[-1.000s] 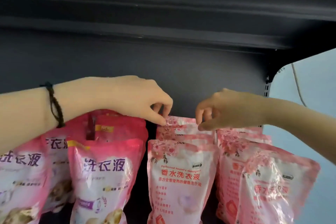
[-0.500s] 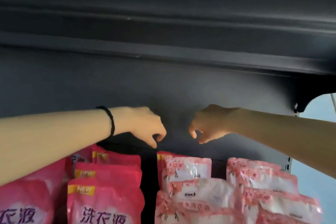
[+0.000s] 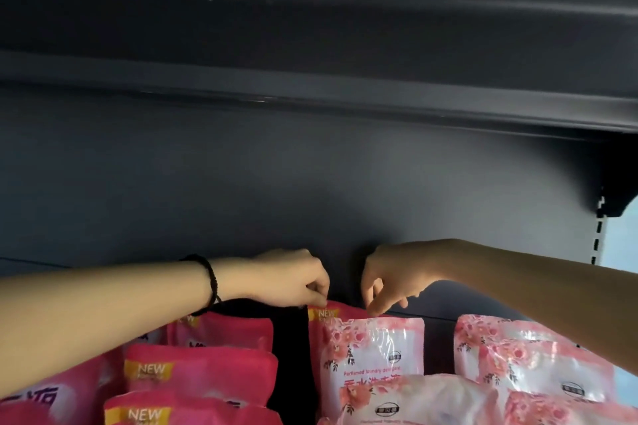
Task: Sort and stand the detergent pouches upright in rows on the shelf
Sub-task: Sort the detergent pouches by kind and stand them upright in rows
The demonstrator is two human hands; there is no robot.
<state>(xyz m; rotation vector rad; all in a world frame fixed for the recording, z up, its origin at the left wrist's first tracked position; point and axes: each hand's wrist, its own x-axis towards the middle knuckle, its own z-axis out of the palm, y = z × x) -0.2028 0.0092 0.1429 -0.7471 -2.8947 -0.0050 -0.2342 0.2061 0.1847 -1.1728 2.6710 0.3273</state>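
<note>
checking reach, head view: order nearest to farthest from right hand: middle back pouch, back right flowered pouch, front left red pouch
1. middle back pouch, in the right hand
2. back right flowered pouch, right
3. front left red pouch, lower left

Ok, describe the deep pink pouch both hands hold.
The deep pink pouch is glossy film by its look, with a yellow NEW tag at its upper left. Only its top edge and left side show; a pale floral pouch in front hides the rest. It stands upright at the back of the middle row. The left hand pinches its top left corner, the right hand its top edge.
</note>
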